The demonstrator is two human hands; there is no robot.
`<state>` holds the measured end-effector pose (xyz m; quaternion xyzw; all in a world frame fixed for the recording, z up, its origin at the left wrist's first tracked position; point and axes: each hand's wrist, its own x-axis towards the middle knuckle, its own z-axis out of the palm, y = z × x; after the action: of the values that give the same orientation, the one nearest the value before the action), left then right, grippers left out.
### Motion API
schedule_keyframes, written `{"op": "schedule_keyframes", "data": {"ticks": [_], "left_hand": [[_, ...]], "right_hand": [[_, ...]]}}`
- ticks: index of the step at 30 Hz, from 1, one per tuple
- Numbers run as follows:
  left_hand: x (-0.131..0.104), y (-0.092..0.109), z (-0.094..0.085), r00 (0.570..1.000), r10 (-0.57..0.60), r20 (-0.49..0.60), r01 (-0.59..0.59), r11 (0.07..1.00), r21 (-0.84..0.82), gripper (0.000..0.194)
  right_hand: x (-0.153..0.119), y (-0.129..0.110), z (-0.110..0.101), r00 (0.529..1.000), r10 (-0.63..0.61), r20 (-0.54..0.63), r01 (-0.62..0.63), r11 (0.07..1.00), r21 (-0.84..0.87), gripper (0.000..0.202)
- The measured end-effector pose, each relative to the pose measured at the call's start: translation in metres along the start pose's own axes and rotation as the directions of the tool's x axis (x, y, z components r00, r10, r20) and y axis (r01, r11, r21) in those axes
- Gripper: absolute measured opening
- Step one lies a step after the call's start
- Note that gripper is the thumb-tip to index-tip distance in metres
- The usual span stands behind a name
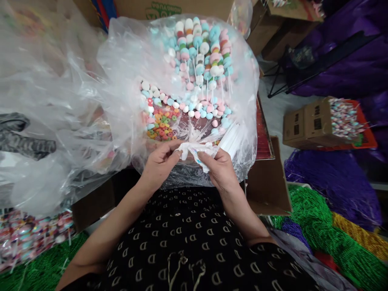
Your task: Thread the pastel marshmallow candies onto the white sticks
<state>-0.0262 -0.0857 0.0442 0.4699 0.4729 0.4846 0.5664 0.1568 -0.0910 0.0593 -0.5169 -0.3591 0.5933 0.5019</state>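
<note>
In front of my body, a crumpled white sheet (198,149) with small blue marks is stretched between both hands; whether it is tissue or thin plastic I cannot tell. My left hand (160,163) pinches its left end between thumb and fingers. At the other end, my right hand (222,169) grips it with the thumb on top. Just beyond lie loose candy rings (163,123) and pastel marshmallow candies (197,107). Finished-looking candy skewers (198,48) on white sticks are lined up farther back. A bundle of white sticks (228,139) rests by my right hand.
Clear plastic sheeting (118,76) surrounds the candy and spreads left. An open cardboard box (268,182) stands at right, with green tinsel (312,218) beyond it. Wrapped candy skewers (36,234) are piled at lower left. Another box (315,125) sits on the floor at right.
</note>
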Motion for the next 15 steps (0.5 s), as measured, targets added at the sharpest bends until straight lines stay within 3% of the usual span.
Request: {"op": "schedule_keyframes", "data": {"ticks": [3,8,10,15], "left_hand": [[-0.002,0.003,0.001,0.998,0.057,0.040,-0.064,0.975,0.211,0.041],[-0.002,0.003,0.003,0.950,0.287,0.128,-0.314,0.866,0.389,0.024],[-0.005,0.002,0.004,0.955,0.281,0.091,-0.295,0.887,0.356,0.023],[-0.025,0.005,0.011,0.996,0.083,0.044,-0.087,0.992,0.095,0.020]], "right_hand": [[-0.002,-0.002,0.001,1.000,0.005,0.000,-0.005,1.000,0.000,0.026],[-0.008,-0.003,-0.003,0.997,-0.027,0.066,0.032,0.997,-0.076,0.022],[-0.012,-0.003,-0.007,0.988,-0.048,0.149,0.070,0.987,-0.142,0.019],[-0.023,-0.006,-0.019,0.941,-0.076,0.329,0.182,0.935,-0.305,0.013]]}}
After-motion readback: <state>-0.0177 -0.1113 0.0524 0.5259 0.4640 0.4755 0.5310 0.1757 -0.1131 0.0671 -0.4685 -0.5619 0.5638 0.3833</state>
